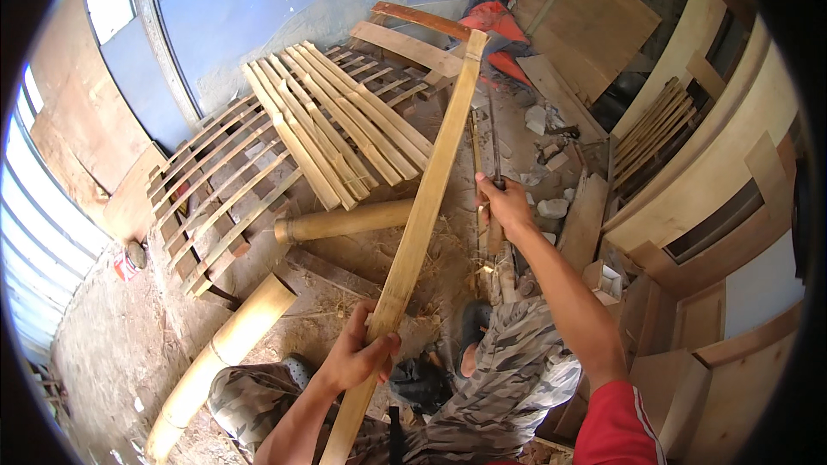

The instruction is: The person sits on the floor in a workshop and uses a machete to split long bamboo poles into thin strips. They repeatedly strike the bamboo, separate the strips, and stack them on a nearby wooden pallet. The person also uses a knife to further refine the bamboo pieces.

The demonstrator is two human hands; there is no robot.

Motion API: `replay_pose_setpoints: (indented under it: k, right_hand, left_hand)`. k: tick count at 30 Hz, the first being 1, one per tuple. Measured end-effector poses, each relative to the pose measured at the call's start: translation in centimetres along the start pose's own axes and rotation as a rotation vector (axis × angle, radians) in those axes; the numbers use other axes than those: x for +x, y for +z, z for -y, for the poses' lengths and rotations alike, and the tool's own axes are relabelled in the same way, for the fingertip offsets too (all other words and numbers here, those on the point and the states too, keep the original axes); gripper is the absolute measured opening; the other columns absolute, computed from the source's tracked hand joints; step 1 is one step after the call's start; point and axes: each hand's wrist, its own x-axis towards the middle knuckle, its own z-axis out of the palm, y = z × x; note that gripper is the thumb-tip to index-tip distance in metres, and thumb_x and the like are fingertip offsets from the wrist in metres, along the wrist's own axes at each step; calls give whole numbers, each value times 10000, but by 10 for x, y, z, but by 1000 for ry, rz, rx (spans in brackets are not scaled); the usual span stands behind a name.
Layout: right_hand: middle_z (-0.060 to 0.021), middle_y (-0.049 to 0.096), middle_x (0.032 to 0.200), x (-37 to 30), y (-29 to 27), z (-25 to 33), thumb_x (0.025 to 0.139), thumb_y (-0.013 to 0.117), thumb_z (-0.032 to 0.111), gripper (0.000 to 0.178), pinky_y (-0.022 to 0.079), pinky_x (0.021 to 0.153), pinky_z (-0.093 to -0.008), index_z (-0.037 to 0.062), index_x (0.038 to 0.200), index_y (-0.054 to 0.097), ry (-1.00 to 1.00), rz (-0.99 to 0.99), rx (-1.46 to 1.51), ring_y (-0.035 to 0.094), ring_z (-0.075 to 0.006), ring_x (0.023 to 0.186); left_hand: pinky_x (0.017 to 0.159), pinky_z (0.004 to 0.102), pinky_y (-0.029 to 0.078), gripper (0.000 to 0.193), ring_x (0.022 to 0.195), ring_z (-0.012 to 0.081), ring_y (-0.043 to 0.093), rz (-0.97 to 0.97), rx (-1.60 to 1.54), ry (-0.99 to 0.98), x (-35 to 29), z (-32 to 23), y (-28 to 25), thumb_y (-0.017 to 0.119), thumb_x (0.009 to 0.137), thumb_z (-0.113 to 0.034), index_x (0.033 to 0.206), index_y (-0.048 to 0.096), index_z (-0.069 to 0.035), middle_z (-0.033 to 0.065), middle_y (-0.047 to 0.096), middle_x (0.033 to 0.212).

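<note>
A long split bamboo strip [426,198] slants across the middle, its far end up and to the right, its near end passing below the picture's lower edge. My left hand [360,351] is closed round its lower part. Just right of the strip, my right hand [506,208] grips a long knife [494,142] by its wooden handle. The narrow dark blade points away from me, apart from the strip. Beyond the strip, several split bamboo pieces [340,125] lie side by side on a slatted bamboo frame [226,198].
Two bamboo poles lie close by: one [345,221] behind the strip, one [215,349] at my left. Stone chunks [551,207] and boards [586,224] litter the ground right of the knife. Wooden panels [689,172] stand along the right; a bluish wall [284,17] rises behind.
</note>
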Motion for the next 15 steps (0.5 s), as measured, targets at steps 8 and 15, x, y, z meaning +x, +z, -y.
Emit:
replay_pose_setpoints:
  k: [8,15]
  right_hand:
    - [-67,608,706,-15,14,32,911,699,333,340,425,453,-325,1,948,636,-58,35,557,504,-156,486]
    - [-73,633,734,-51,47,30,870,715,207,225,435,468,-319,2,922,639,17,227,740,510,-154,481]
  left_hand:
    - [548,285,502,315,592,132,614,91,28,-83,-26,14,1,547,1000,-130,1247,364,-61,51,597,766]
    - [792,316,524,324,881,178,666,115,187,-73,-38,16,-8,616,988,-220,1188,475,-7,100,680,966]
